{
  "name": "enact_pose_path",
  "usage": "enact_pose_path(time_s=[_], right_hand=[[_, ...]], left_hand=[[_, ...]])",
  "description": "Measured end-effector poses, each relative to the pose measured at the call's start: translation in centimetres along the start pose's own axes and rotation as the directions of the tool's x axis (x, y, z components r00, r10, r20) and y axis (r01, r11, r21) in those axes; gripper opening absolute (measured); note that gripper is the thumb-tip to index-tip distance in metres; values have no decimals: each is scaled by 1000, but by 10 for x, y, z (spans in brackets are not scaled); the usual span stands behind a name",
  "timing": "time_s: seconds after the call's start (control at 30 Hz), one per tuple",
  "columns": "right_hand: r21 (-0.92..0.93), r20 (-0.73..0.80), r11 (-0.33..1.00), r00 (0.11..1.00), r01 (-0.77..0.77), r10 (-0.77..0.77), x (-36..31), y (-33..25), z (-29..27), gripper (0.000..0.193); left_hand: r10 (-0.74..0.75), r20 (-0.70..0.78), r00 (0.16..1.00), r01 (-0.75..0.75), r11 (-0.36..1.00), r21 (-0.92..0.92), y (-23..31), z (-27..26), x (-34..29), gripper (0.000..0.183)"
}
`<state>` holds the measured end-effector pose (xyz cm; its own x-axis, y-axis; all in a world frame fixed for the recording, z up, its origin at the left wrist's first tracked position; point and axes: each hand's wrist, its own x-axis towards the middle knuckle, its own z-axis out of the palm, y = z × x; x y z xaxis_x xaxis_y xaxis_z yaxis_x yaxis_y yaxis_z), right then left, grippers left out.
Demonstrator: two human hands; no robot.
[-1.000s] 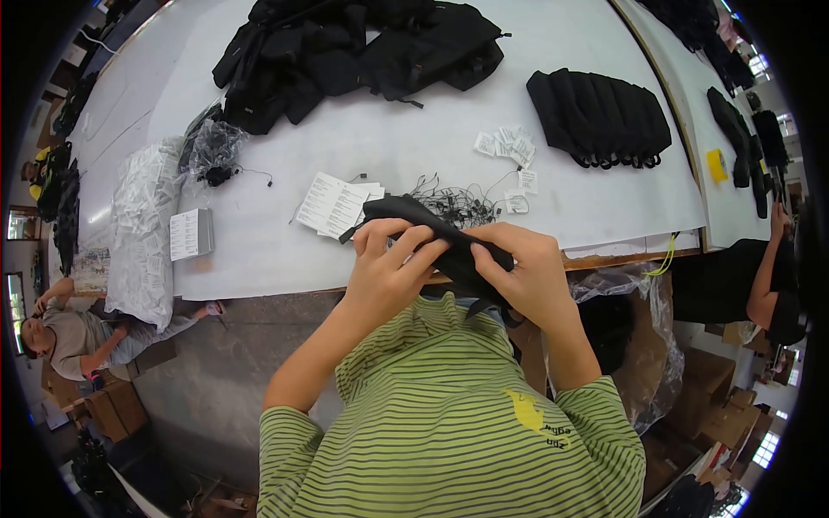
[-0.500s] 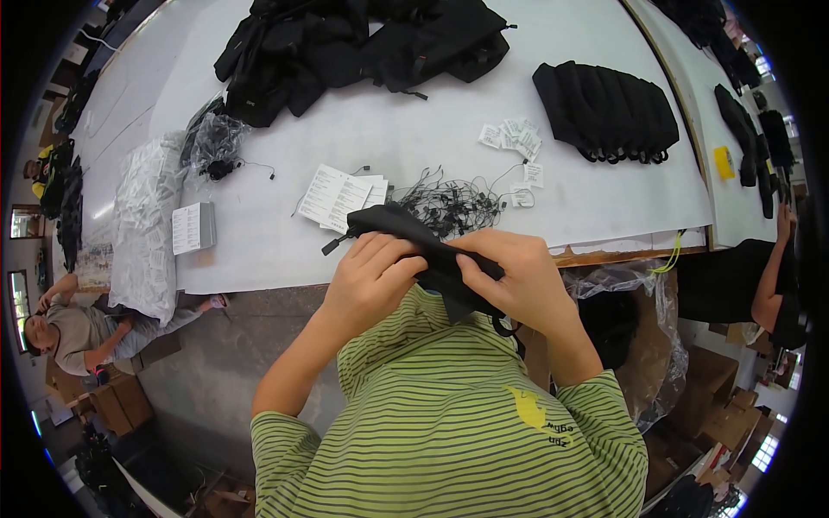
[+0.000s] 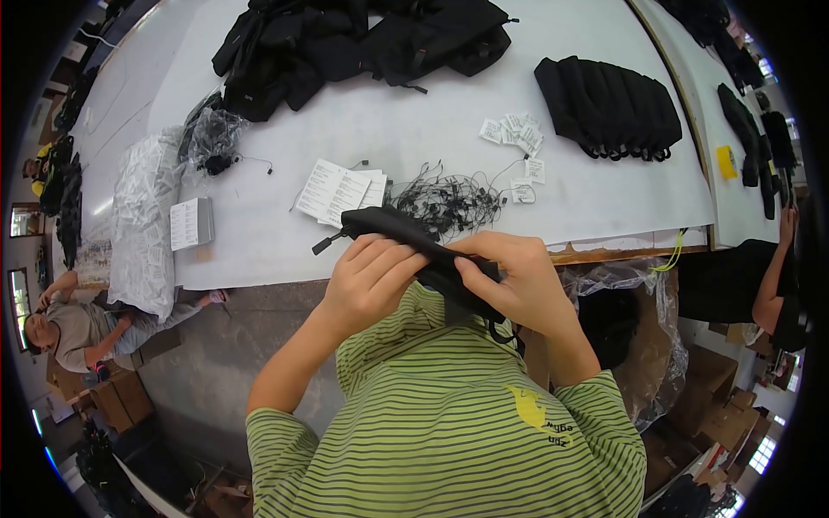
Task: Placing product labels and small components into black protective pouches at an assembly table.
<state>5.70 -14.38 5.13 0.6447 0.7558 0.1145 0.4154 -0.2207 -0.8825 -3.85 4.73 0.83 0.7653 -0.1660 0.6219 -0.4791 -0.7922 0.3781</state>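
L hand (image 3: 370, 281) & R hand (image 3: 511, 278) both grip blk pouch (image 3: 390, 227) btwn them near table (image 3: 259, 233) edge, prob. to steady it, w/ cord tangle (image 3: 447, 203) just beyond, likely for quick reach.

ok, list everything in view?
cloth: 1, black, in both hands
cloth pile: 1, black, far side
cloth row: 1, black, table's right
cords: many, black, beyond hands
cards: several, white, left of cords
card stack: 1, white, farther left
tags: several, white, beyond cords
large bag: 1, clear, table's left
small bag: 1, clear, beside it
table: 1, white, centre
small item: 1, yellow, far right
cartons: several, brown, lower sides
people: 3+, varied clothing, both sides
shirt: 1, green striped, bottom
left hand, right hand: 2, bare, on cloth
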Motion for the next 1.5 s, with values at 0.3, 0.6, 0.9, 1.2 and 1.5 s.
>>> enact_pose_path(time_s=[0.3, 0.6, 0.9, 1.2, 1.5], right_hand=[[-259, -98, 961, 987, 96, -125, 8, 8, 9, 16], [-291, -28, 930, 970, 223, -241, 13, 31, 19, 10], [307, 145, 945, 987, -115, 73, -11, 44, 22, 21], [172, 420, 920, 871, -353, 255, -51, 80, 41, 66], [127, 204, 932, 929, -339, 310, -28, 51, 15, 53]], left_hand=[[-76, 141, 987, 75, 997, 14, 5, -8, 2, 26], [-268, 752, 603, 399, 917, 8, 27, -20, -1, 36], [-248, 868, 430, 628, 773, -90, 15, -27, -11, 28], [-254, 789, 559, 758, 542, -362, -10, -45, -34, 28], [-483, 781, 397, 900, 374, -225, -22, -67, -53, 32]])
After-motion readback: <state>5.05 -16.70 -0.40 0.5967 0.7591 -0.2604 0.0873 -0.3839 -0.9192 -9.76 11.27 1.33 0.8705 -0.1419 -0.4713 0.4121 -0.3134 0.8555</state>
